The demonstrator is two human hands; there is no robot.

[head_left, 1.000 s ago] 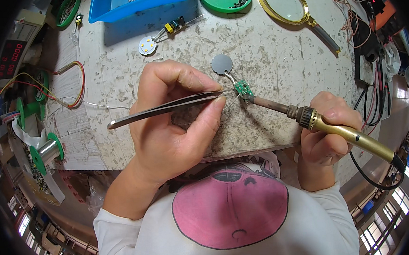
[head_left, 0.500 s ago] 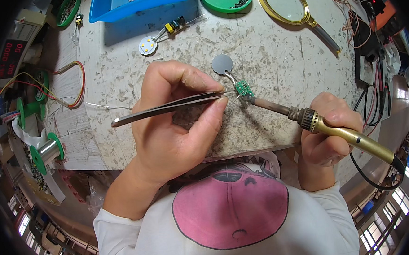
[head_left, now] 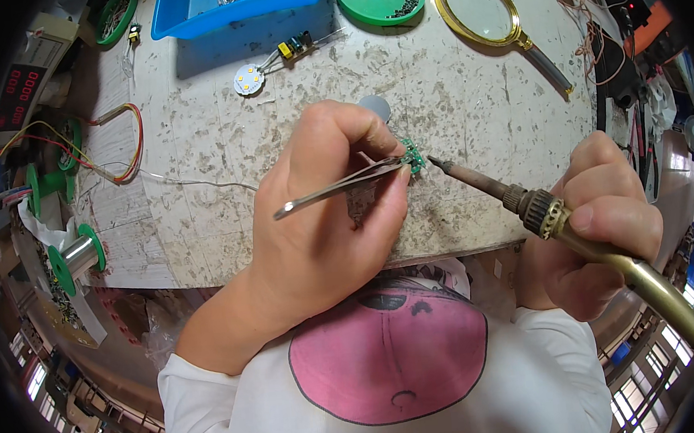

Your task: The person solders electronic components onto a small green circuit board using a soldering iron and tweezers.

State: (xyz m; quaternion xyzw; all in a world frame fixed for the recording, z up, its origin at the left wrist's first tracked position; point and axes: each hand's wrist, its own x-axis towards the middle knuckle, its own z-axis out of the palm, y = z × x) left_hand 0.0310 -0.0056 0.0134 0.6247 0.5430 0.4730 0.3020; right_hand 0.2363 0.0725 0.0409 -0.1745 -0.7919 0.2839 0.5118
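My left hand (head_left: pixel 327 226) pinches steel tweezers (head_left: pixel 317 197) beside a small green circuit board (head_left: pixel 414 155); whether the fingertips also touch the board is unclear. A grey disc (head_left: pixel 375 105) lies behind the board, partly hidden by that hand. My right hand (head_left: pixel 597 219) grips a brass-handled soldering iron (head_left: pixel 481 181), whose tip is just right of the board, slightly apart from it. A thin wire (head_left: pixel 200 184) runs from the left to behind my left hand.
On the worktable (head_left: pixel 172 132) are a blue tray (head_left: pixel 176 19), a green dish (head_left: pixel 380 5), a magnifier (head_left: pixel 475 8), an LED disc (head_left: pixel 247 79), a solder spool (head_left: pixel 78 259) and coloured wires (head_left: pixel 122 107). A red-display device (head_left: pixel 17 95) and tangled cables (head_left: pixel 595 30) line the sides.
My left hand moved right with the tweezers, now covering part of the grey disc. The iron's tip has drawn away from the board, while my right hand shifted rightward and its grip turned.
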